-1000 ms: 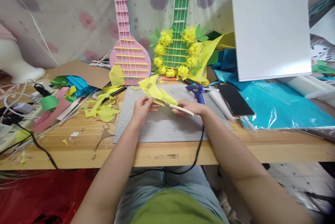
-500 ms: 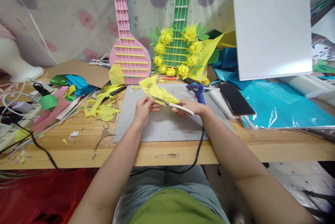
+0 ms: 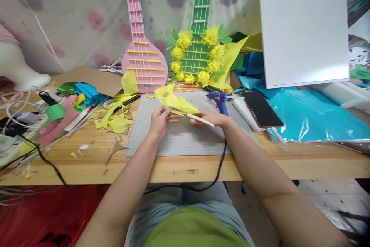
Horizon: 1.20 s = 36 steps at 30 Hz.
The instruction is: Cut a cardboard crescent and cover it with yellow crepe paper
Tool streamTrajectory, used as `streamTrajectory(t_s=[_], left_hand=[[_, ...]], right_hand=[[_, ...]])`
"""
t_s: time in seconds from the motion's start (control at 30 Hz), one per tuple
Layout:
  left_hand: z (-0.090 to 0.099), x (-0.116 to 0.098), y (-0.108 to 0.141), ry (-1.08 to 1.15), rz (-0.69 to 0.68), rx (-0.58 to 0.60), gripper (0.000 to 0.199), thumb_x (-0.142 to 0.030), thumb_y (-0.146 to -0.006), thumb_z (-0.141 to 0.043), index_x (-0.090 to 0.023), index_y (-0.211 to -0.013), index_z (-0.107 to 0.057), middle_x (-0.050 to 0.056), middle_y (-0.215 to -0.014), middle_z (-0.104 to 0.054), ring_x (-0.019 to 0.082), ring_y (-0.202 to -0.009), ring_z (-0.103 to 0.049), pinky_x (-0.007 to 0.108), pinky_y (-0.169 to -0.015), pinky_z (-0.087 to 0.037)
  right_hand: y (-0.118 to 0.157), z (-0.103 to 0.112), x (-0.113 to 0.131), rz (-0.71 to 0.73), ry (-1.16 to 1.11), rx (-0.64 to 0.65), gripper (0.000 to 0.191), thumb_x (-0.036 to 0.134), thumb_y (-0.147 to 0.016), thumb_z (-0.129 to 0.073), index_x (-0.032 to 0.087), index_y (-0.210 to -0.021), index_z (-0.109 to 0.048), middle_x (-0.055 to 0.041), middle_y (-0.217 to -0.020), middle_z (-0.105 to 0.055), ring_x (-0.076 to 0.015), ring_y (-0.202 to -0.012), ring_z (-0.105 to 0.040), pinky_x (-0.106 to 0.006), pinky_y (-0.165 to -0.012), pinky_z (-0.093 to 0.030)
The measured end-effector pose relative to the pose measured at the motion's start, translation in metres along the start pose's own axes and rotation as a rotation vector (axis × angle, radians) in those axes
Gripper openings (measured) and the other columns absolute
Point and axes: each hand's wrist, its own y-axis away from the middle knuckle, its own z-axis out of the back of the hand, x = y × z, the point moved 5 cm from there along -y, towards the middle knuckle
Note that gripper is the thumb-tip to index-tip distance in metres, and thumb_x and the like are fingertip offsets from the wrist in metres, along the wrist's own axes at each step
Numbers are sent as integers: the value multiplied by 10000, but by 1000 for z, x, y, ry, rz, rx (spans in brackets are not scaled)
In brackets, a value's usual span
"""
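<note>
Over the grey cutting mat (image 3: 173, 145), my left hand (image 3: 160, 121) pinches a piece of yellow crepe paper (image 3: 176, 101) between thumb and finger. Scissors with white handles (image 3: 200, 120) are gripped in my right hand (image 3: 210, 116); their blades lie along the lower edge of the paper, pointing left toward my left fingertips. Part of the blades is hidden by the paper. Behind the mat stand a pink paper lute (image 3: 144, 56) and a green one (image 3: 196, 52) ringed with yellow paper flowers (image 3: 210, 36) and leaves.
A blue glue gun (image 3: 220, 102) lies right of my hands, its black cord (image 3: 221, 164) hanging past the table edge. Farther right are a phone (image 3: 263, 109) and blue wrapping sheets (image 3: 315, 118). Yellow scraps (image 3: 117, 123) and a power strip (image 3: 21, 135) lie left.
The whole view has shifted very slightly. Both hands, the scissors and the yellow paper keep nearly the same positions.
</note>
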Motion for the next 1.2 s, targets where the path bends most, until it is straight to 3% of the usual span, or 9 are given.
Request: streamTrajectory(t_s=[0.6, 0.87, 1.2], left_hand=[[0, 2, -2, 42, 12, 33, 207, -270, -712, -639, -147, -702, -473, 29, -638, -656, 178, -635, -677, 206, -494, -512], [-8, 6, 4, 43, 51, 35, 183, -263, -740, -607, -145, -705, -471, 61, -676, -675, 208, -684, -682, 283, -593, -546], [-6, 5, 2, 22, 46, 52, 235, -316, -707, -622, -158, -678, -450, 45, -666, -671, 181, -628, -673, 226, -502, -518]], right_hand=[[-1, -2, 3, 29, 65, 1, 454, 602, -708, -546, 180, -630, -398, 66, -481, -395, -47, -430, -339, -205, -412, -254], [0, -5, 8, -11, 23, -15, 456, 609, -692, -552, 180, -659, -399, 73, -485, -385, -51, -437, -341, -210, -419, -270], [1, -9, 10, -32, -33, -9, 488, 622, -662, -582, 176, -641, -386, 70, -501, -384, -39, -436, -357, -202, -409, -282]])
